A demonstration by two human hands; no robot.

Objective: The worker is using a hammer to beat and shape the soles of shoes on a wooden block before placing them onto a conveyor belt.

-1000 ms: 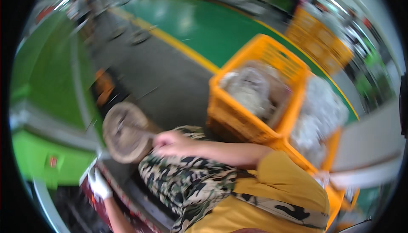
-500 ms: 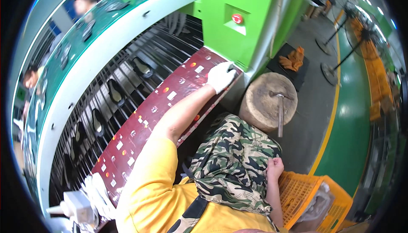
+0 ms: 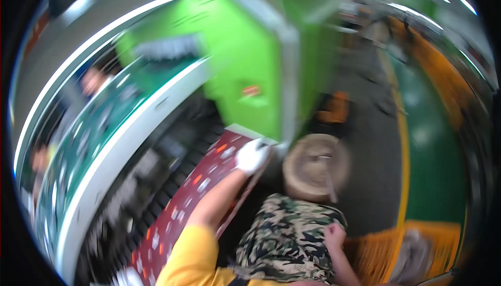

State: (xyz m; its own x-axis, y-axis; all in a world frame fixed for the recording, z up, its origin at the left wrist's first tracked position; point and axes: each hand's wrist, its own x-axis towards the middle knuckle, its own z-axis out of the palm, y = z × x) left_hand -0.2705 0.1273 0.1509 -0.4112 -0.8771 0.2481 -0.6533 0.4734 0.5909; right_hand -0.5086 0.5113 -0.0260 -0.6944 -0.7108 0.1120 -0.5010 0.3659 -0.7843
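Observation:
My left hand (image 3: 252, 157), in a white glove, rests on the far end of a dark red board (image 3: 195, 194) dotted with stickers. Motion smears its fingers, so their pose is unclear. The bare right hand (image 3: 334, 235) is curled into a fist against my camouflage apron (image 3: 284, 236), with nothing visible in it. Beyond my lap stands a round block (image 3: 297, 174), with a hammer (image 3: 329, 181) lying on its top. The handle of the hammer reaches past the block's near edge.
A green machine (image 3: 250, 56) with a red button (image 3: 251, 91) rises ahead. Left of the board run dark rails (image 3: 177, 129) and a green-topped conveyor (image 3: 102, 124), with people beyond. Orange gloves (image 3: 336, 107) lie behind the block. An orange crate (image 3: 373, 252) stands at my right.
The view has tilted up and blurred, so the machine, block and board sit lower in it. My left hand stays on the board's end; the right stays curled at the apron.

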